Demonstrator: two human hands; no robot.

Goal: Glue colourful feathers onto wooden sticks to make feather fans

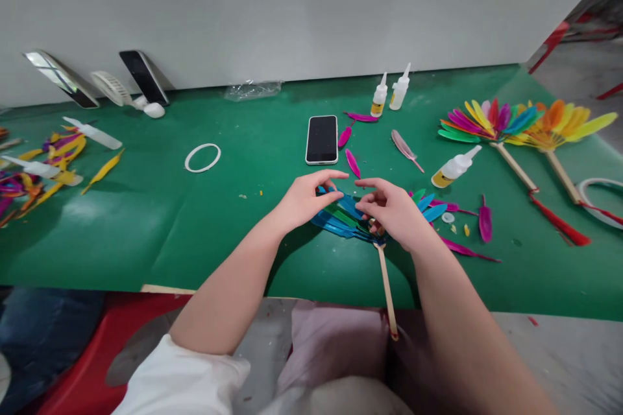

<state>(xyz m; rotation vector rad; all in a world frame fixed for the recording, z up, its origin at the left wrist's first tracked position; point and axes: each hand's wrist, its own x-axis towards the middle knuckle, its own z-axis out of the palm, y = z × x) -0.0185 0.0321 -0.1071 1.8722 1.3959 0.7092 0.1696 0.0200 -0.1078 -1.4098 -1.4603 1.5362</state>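
Under my hands lies a feather fan [335, 225] with blue and green feathers and a thin wooden handle [387, 285] that reaches past the table's front edge. My left hand [311, 200] rests over the left-hand feathers, thumb and index finger apart. Over the fan's right part is my right hand [392, 211], its index finger stretched out and its lower fingers bent near the feather bases. I make out nothing gripped in either hand. Partly behind my right wrist are loose blue feathers [435, 212] and a magenta feather [485, 220].
A phone [322, 140] lies beyond my hands. Glue bottles [379, 97] stand at the back; another glue bottle [455, 167] lies tilted at right. Two colourful feather fans [516, 165] lie farther right. At left are a white ring [202, 158], a small fan [114, 89] and piled feathers [63, 152].
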